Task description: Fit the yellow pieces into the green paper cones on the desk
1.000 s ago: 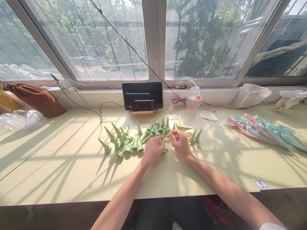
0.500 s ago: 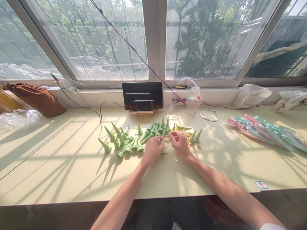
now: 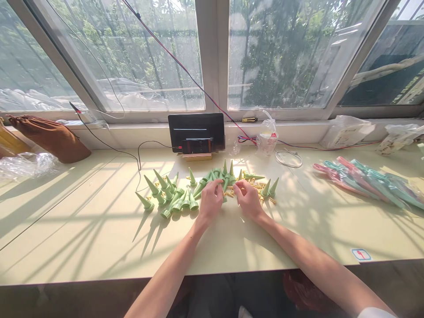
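Note:
My left hand is closed at the near edge of a pile of green plastic cone spikes. Green shows at its fingertips and beside its palm, apparently a cone spike in its grip, mostly covered by the fingers. Facing it, my right hand has thumb and fingers pinched together over small yellow peg-like pieces; whatever lies in that pinch is too small to make out. Two cone spikes stand upright just right of this hand.
A phone leans on a black tablet at the back. On the right lie bagged pink and teal items and a coiled white cable. A brown pouch sits at far left. Windows rise behind the table.
My left hand has shifted slightly up and away from me, its fingers lifting higher against the pile. My right hand has stayed nearly in place, still pinched.

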The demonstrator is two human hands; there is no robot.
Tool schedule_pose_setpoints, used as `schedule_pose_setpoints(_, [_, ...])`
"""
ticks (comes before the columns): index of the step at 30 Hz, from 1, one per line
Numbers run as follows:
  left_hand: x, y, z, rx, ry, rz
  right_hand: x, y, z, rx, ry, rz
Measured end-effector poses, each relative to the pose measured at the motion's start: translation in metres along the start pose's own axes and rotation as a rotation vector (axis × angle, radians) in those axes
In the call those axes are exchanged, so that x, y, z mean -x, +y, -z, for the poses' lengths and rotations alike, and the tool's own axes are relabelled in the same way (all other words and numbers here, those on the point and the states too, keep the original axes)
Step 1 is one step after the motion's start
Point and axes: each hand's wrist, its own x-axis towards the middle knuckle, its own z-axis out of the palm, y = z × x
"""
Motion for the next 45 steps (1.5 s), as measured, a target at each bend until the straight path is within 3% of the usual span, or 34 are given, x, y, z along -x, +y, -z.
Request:
schedule_pose_setpoints(6, [-0.0018,0.0017,0.0022,0.067,0.051,0.073,0.0010,-0.0024,0.0003,-0.008,0.004,-0.009])
schedule_pose_setpoints(21, [-0.0011,0.0041,0.0042,0.150,0.038,0.134,0.0014,-0.0026,0.0001,-0.034,-0.009,0.011])
schedule_pose_setpoints(45, [-0.0024,0.0002,0.0032,0.056,0.089,0.091,0.0045,-0.0037,0.0011,-0.080,-0.111,0.075])
